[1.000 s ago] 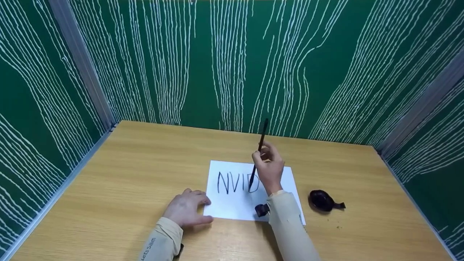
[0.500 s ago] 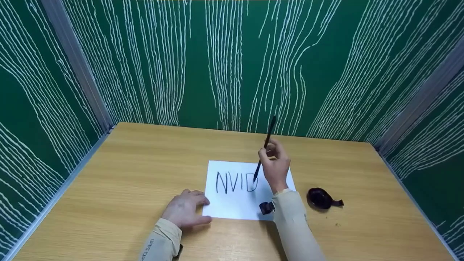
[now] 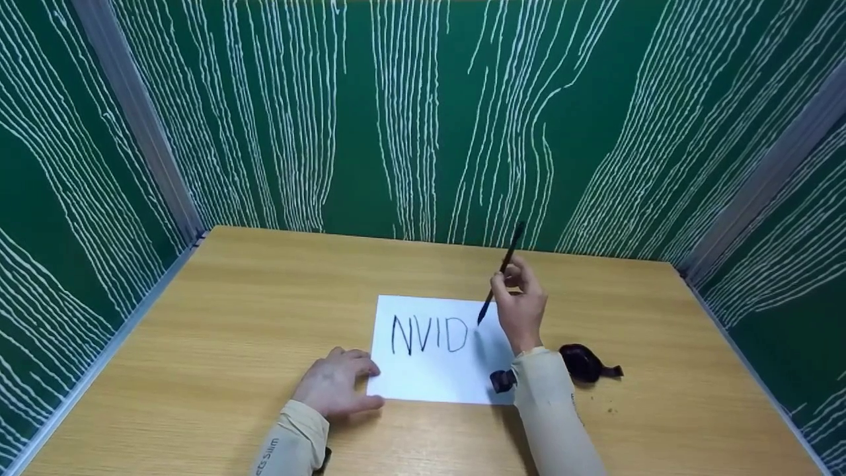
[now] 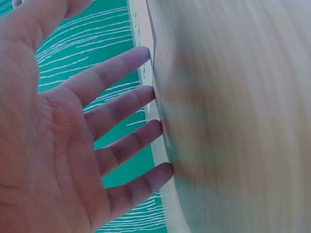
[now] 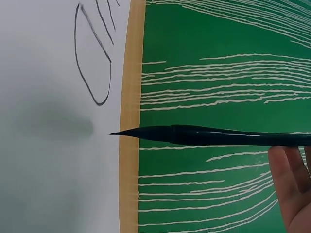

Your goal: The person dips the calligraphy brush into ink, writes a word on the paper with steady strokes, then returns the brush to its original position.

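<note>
My right hand [image 3: 522, 307] pinches a dark paintbrush [image 5: 204, 135] by its handle, bristle tip pointing down. In the right wrist view the brush's dark bristles taper to a fine point close over the white sheet of paper [image 3: 423, 377], with the shadow apart from the tip. On the paper stand the dark letters N, V, I and D [image 3: 456, 334]; the tip is just right of the D. My left hand [image 3: 334, 383] rests at the paper's left edge, fingers spread. In the left wrist view its straight fingertips [image 4: 155, 92] meet the table.
A small dark dish with a short handle [image 3: 581, 363] sits on the wooden table [image 3: 264, 291], right of the paper and partly behind my right sleeve. Tiny specks [image 3: 611, 410] lie near it. Green panels [image 3: 363, 165] with white wavy lines enclose the back and sides.
My right hand has carried the brush rightward, from the inside of the D to beyond it, and the tip has lifted off the paper. The left hand has stayed at the paper's edge.
</note>
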A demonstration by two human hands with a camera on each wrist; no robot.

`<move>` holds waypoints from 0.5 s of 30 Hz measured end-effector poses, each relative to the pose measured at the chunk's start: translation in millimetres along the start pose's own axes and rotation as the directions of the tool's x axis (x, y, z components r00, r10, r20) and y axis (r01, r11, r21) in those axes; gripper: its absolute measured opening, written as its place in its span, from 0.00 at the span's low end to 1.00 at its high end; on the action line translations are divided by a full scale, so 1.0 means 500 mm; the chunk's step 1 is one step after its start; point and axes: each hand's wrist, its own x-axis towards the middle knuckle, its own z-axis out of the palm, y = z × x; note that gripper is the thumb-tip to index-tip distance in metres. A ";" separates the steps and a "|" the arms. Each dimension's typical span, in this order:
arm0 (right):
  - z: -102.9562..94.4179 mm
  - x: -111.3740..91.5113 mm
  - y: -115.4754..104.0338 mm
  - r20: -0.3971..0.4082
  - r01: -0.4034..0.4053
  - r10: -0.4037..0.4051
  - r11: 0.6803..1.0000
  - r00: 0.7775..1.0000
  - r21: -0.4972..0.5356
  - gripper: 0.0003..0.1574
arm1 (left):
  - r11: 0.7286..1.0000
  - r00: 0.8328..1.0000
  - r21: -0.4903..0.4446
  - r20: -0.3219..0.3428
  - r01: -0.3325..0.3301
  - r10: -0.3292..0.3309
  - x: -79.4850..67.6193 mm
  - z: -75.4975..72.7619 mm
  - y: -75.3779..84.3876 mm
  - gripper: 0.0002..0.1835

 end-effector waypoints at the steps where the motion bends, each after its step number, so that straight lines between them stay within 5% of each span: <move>1: -0.001 0.001 0.002 -0.002 -0.002 0.002 1.000 1.000 -0.002 0.13 | 1.000 1.000 0.000 0.002 0.001 -0.001 0.000 0.000 0.000 0.28; 15: -0.004 0.002 0.013 -0.008 0.021 -0.021 1.000 1.000 0.020 0.13 | 1.000 1.000 -0.020 -0.004 0.006 -0.006 0.000 0.002 0.001 0.27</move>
